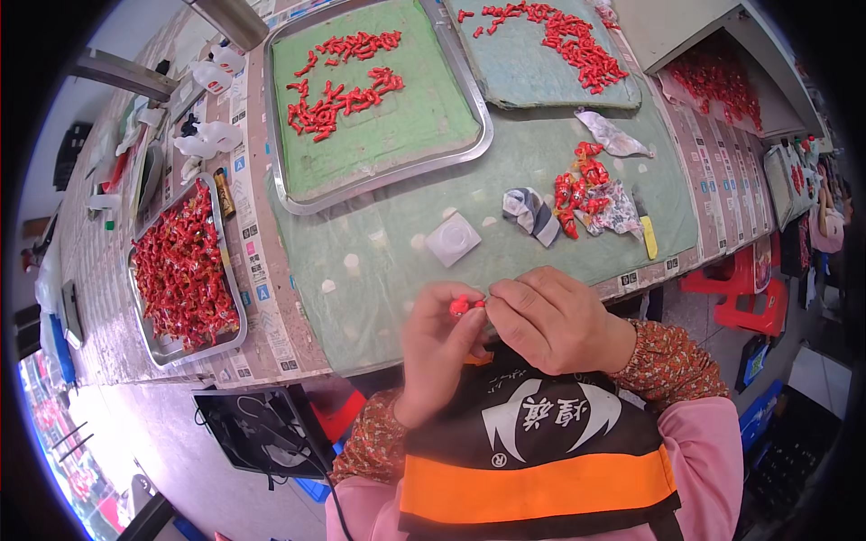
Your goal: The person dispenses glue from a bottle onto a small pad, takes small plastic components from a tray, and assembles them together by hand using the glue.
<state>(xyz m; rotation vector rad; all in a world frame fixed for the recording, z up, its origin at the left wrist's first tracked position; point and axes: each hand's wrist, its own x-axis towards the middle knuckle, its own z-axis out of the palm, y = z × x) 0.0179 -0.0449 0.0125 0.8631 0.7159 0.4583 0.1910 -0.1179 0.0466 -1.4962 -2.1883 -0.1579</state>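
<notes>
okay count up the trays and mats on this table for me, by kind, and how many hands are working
Metal trays: 2, a large one with a green mat and a small one heaped with red pieces
Loose green mats holding red pieces: 1
Hands: 2, left hand and right hand, both pinching one small red piece
Total: 5

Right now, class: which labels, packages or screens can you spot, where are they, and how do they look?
Printed paper sheets: cover the bench, white with small coloured squares.
White bottles: far left, plastic.
Apron emblem: person's lap, white on black, above an orange band.
Dark panel: on the floor, lower left, possibly a screen.
</notes>
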